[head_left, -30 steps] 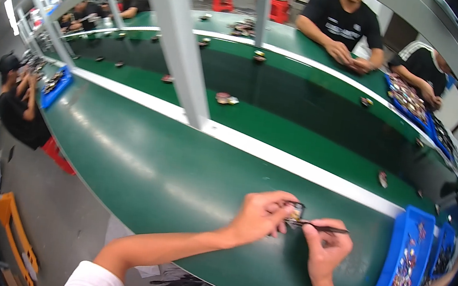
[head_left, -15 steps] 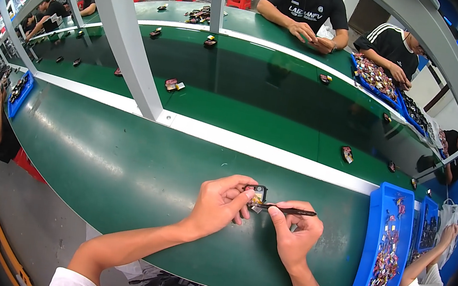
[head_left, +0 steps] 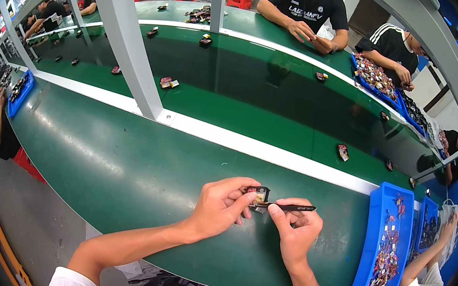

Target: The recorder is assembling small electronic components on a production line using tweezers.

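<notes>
Above the green worktop (head_left: 139, 172), my left hand (head_left: 222, 204) is closed on a small black plastic case (head_left: 261, 191) with coloured parts inside it. Its thumb lies over the case's near left side. My right hand (head_left: 297, 227) pinches black tweezers (head_left: 296, 208), whose dark shaft points left. The tips reach the near edge of the case, next to my left thumb. Fingers partly cover the case, so I cannot make out what exactly the tips touch.
At my right stands a long blue tray (head_left: 371, 246) of small red and yellow parts. Beyond a white rail (head_left: 251, 150), a green conveyor belt (head_left: 229, 94) carries several black cases. A grey post (head_left: 119, 32) rises ahead left. A co-worker's arm (head_left: 432, 259) shows beyond the tray.
The cases on the belt have shifted slightly left. My hands hold nearly the same place; the tweezers have tilted a little, their rear end slightly higher.
</notes>
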Tool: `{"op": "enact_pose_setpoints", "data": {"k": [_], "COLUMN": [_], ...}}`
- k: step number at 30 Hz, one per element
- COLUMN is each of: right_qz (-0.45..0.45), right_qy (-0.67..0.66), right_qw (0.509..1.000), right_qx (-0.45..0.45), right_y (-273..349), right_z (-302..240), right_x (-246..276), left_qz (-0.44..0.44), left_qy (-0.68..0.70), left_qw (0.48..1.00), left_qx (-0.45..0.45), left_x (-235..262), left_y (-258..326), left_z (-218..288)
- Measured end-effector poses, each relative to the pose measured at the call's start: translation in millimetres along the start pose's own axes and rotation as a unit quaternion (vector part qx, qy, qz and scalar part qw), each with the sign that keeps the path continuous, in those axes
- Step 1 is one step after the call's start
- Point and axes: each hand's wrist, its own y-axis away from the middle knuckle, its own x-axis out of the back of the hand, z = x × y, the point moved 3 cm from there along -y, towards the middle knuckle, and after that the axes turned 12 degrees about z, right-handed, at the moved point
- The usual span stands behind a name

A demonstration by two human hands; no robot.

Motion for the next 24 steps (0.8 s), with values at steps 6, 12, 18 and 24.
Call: {"op": "enact_pose_setpoints", "data": {"k": [6,12,18,24], "right_qz": [-0.004,-0.017,-0.023,-0.007], "right_qy": [-0.097,-0.094,-0.091,-0.033], "right_qw": [0.986,0.984,0.994,0.996], "right_qx": [-0.136,-0.148,-0.063,0.08], "right_y": [-6.4,-8.0,-8.7,-7.4], "right_z": [2.1,-1.1,3.9,0.6], "right_x": [6.7,7.2,12.3,18.0], "left_qz": [0.001,-0.005,-0.044,-0.077], "left_qy": [0.028,0.034,0.097,0.12], "left_qw": [1.0,0.999,0.991,0.984], "left_qx": [0.006,0.016,0.086,0.108], "left_x": [-2.5,-5.1,-6.1,-10.3], "left_y": [0.2,-0.2,-6.5,-8.6], "left_z": [-3.2,-3.8,-10.3,-10.9]}}
